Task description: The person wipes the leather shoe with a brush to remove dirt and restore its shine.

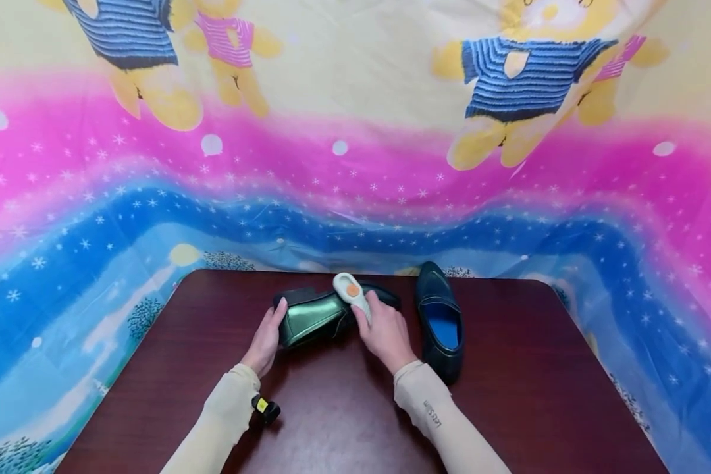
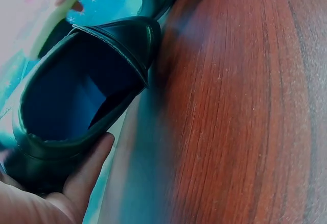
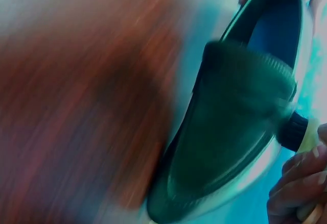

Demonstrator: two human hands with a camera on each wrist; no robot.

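A dark loafer (image 1: 314, 318) lies tilted on its side in the head view, its heel gripped by the left hand (image 1: 264, 339). The right hand (image 1: 386, 333) holds a pale brush (image 1: 344, 287) with an orange spot by its handle. In the right wrist view the brush's dark bristles (image 3: 293, 131) are against the side of the shoe's upper (image 3: 230, 117). The left wrist view shows the left hand's thumb (image 2: 92, 170) along the heel and the shoe's blue inside (image 2: 66, 96). The right hand's fingers (image 3: 301, 183) curl round the handle.
A second dark loafer (image 1: 441, 322) with a blue insole stands upright on the brown table (image 1: 527, 375), just right of the right hand. Behind the table hangs a patterned cloth (image 1: 355, 164) with bears and snowflakes. A small black device (image 1: 266, 408) is at the left wrist.
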